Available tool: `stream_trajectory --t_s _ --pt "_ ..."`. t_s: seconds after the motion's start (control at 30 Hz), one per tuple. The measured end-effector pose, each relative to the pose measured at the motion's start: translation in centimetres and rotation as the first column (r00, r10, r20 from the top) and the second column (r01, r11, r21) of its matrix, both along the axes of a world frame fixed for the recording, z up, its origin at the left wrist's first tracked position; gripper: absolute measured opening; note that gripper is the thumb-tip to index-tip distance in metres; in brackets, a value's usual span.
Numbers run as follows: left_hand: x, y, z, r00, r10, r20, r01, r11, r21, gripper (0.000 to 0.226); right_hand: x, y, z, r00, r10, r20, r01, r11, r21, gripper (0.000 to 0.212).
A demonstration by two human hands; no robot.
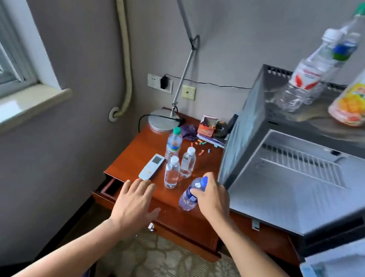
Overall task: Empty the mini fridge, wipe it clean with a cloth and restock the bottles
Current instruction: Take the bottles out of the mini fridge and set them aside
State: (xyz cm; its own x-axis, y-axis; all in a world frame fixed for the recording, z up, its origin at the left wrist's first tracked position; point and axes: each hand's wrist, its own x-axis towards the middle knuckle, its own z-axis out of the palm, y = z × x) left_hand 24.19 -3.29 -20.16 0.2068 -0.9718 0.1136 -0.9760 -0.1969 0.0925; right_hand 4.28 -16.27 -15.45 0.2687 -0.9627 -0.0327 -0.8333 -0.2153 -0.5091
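Left hand fingers spread; right hand fingers hide gripped blue-capped bottle middle.

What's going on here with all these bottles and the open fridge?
A person is emptying the mini fridge, whose door is open. The right hand grips a blue-capped bottle, tilted over the wooden side table. The left hand hovers open near the remote. Three water bottles already stand on that table, and more bottles sit on top of the fridge.
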Motion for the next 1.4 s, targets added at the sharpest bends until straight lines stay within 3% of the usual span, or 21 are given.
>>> stream_trajectory --t_s 0.23,0.43,0.73,0.87,1.2,1.4 --pt "7.2 -2.8 0.3 0.996 0.061 -0.058 -0.064 0.997 -0.051 0.068 4.9 -4.4 3.3 0.975 0.130 -0.181 -0.129 0.991 0.017 0.051" --pt "12.9 -4.2 0.7 0.989 0.126 -0.074 -0.130 0.990 -0.056 0.069 12.8 -6.1 6.1 0.963 0.263 -0.062 -0.260 0.965 0.043 0.048" --pt "18.5 -3.5 0.9 0.970 0.231 -0.074 -0.235 0.970 -0.058 0.082 27.9 -8.7 0.9 0.937 0.344 -0.067 -0.343 0.939 0.024 0.043" --pt "20.6 -2.1 0.7 0.960 0.274 -0.061 -0.278 0.958 -0.076 0.084 31.9 -9.7 -2.0 0.911 0.371 -0.183 -0.374 0.927 0.019 0.046" --pt "21.7 -0.6 1.0 0.957 0.286 -0.046 -0.288 0.956 -0.060 0.083 34.6 -10.8 -3.3 0.901 0.331 -0.280 -0.333 0.942 0.043 0.050" --pt "20.3 -1.1 2.5 0.963 0.262 -0.058 -0.266 0.962 -0.062 0.085 33.6 -9.6 -2.4 0.913 0.326 -0.244 -0.313 0.945 0.092 0.075"
